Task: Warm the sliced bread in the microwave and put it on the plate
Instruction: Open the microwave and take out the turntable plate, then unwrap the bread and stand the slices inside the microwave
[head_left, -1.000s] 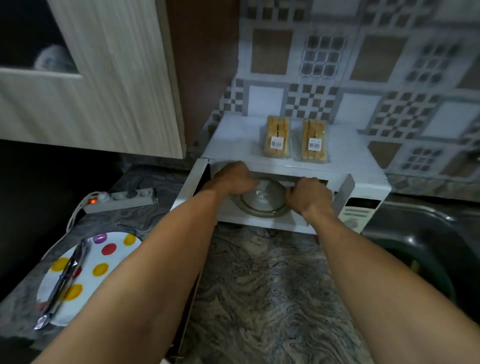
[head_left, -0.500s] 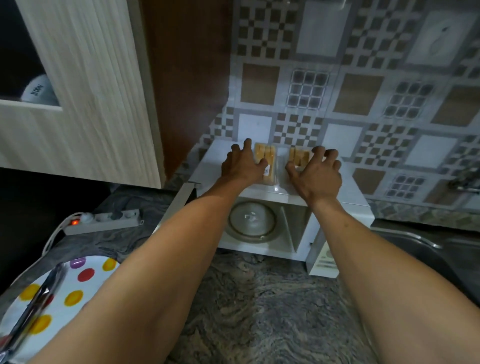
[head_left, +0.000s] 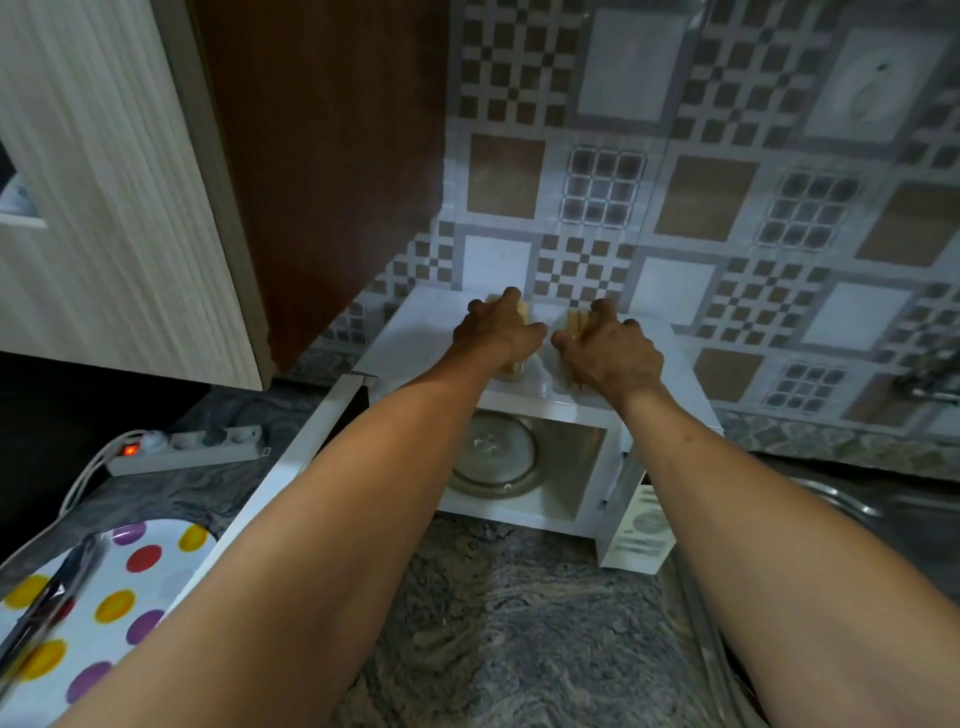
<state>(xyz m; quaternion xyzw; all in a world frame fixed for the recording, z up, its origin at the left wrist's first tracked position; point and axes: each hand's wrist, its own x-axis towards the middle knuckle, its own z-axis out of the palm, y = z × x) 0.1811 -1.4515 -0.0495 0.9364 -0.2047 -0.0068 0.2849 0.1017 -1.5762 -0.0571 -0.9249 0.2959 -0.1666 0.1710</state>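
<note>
- two bread packs on top of microwave (head_left: 597, 410), left pack (head_left: 519, 312) under left hand (head_left: 493, 330), right pack (head_left: 571, 325) under right hand (head_left: 608, 353)
- fingers curl over each pack, gripping; lift not confirmed
- squeeze lightly, lift straight up, packs look soft
- microwave cavity below is open, turntable (head_left: 493, 457) bare
- plate (head_left: 78, 613) on worktop, left of microwave

Microwave (head_left: 519, 512) white, with pale tan sliced bread (head_left: 574, 325) on top. Plate (head_left: 85, 592) white with yellow, red and purple dots. Countertop (head_left: 519, 623) grey, swirled marble veining. Wall tiles (head_left: 701, 197) grey-white with brown squares and checker grids. Cabinet door (head_left: 109, 208) pale wood grain; its side panel (head_left: 322, 156) dark brown. Power strip (head_left: 192, 449) white, switch glowing orange-red.
</note>
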